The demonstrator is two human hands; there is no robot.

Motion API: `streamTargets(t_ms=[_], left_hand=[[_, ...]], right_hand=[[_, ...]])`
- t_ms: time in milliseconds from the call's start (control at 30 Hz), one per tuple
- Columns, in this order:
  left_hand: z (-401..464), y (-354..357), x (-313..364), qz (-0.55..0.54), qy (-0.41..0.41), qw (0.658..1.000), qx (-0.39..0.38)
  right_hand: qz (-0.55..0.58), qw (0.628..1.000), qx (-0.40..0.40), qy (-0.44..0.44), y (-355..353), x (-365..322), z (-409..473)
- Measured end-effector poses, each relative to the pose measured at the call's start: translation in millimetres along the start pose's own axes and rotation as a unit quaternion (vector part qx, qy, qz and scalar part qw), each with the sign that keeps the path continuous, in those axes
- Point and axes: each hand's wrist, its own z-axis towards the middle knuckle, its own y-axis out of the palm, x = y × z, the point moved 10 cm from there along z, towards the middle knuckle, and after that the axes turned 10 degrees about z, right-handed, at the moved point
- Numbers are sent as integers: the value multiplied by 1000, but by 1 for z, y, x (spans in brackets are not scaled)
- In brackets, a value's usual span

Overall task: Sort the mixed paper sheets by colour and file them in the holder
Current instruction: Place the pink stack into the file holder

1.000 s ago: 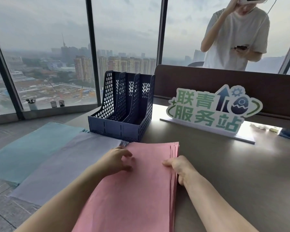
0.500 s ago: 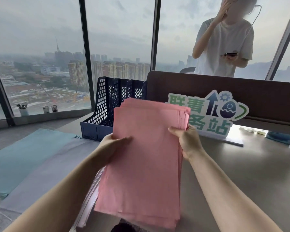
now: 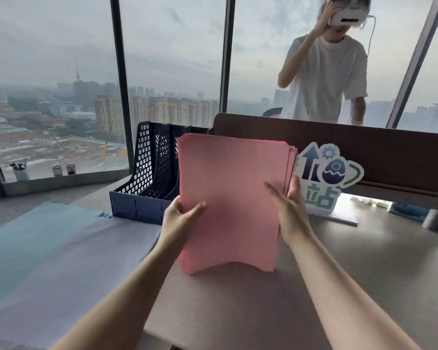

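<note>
A thick stack of pink sheets (image 3: 230, 198) stands upright on its lower edge on the table, its bottom bowed. My left hand (image 3: 180, 213) grips the stack's left side, thumb on the front. My right hand (image 3: 288, 205) holds the right side, thumb across the front and fingers behind. The dark blue mesh file holder (image 3: 147, 183) stands just behind and to the left, its slots partly hidden by the stack. A pale lilac sheet pile (image 3: 68, 269) and a light blue pile (image 3: 23, 238) lie flat at the left.
A green and white sign (image 3: 326, 178) stands behind the stack at the right, in front of a brown desk divider (image 3: 364, 152). A person in a white shirt (image 3: 326, 77) stands beyond it. The grey table (image 3: 364, 274) spreads to the right.
Both hands lifted the pink stack off the table, turned it upright and set its lower edge down on the table in front of the holder.
</note>
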Motion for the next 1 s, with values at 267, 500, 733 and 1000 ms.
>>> streamTargets(t_ms=[267, 500, 733, 1000], left_hand=[[-10, 10, -24, -21, -12, 1000, 14], [-11, 9, -16, 24, 38, 998, 43], [0, -2, -13, 10, 41, 998, 35], [9, 3, 8, -32, 90, 995, 24]], right_hand=[[69, 997, 21, -33, 1, 22, -8], [66, 996, 52, -16, -4, 36, -16], [107, 993, 41, -2, -1, 39, -18], [75, 996, 37, -39, 2, 29, -14]])
